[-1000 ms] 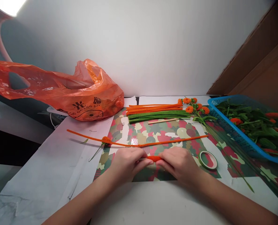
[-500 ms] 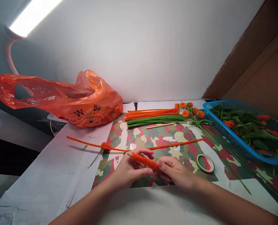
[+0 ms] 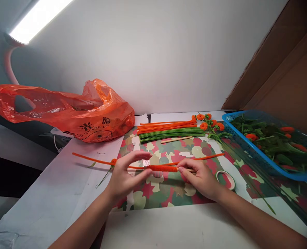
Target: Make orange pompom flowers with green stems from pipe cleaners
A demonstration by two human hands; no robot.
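My right hand (image 3: 200, 175) pinches the end of a thin wooden stick (image 3: 191, 170). An orange pipe cleaner coil (image 3: 163, 168) is wound tightly along that stick, which lies almost level above the mat. Fingers and thumb spread apart, my left hand (image 3: 123, 174) is open around the coil's left end; whether a fingertip touches it I cannot tell. Behind both hands, a long orange pipe cleaner (image 3: 91, 158) stretches across the mat. A small orange pipe-cleaner flower (image 3: 113, 161) with a green stem sits behind my left hand, partly covered.
Bundles of orange pipe cleaners (image 3: 166, 127) and green pipe cleaners (image 3: 171, 134) lie at the back, near another wooden stick (image 3: 176, 139) and finished orange flowers (image 3: 203, 126). A tape roll (image 3: 232, 182) and blue basket (image 3: 267, 157) are right; an orange plastic bag (image 3: 104, 119) stands left.
My left hand has come off the coil, moving left and opening. The coil on its stick has turned from slanted to nearly level, and my right hand has shifted right and up, gripping the stick's end.
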